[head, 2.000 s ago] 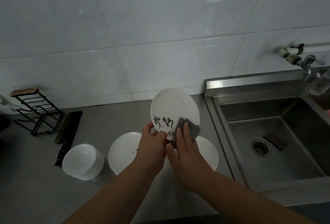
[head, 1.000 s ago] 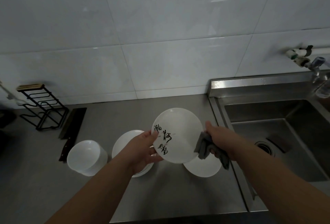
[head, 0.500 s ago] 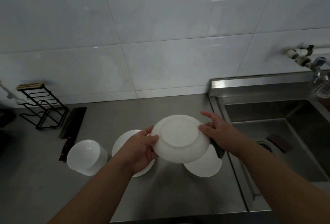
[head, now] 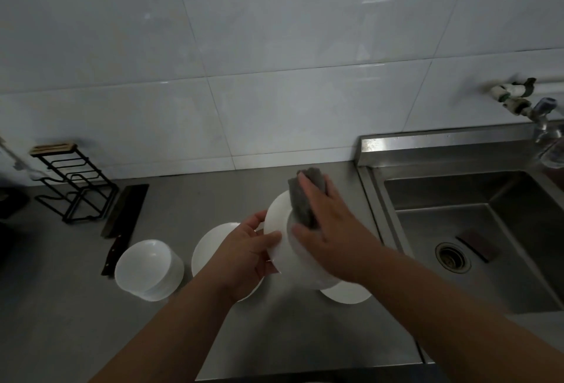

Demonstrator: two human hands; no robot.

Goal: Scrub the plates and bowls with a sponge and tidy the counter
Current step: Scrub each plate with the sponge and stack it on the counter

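Head view: left grip clasps plate, right grip presses sponge flat-handed onto it; bowls beside.

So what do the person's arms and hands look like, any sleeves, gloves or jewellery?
The left forearm and right forearm are bare to the frame's edge, no sleeves in view. The left hand and right hand wear no gloves; no rings, watch or wristbands show.
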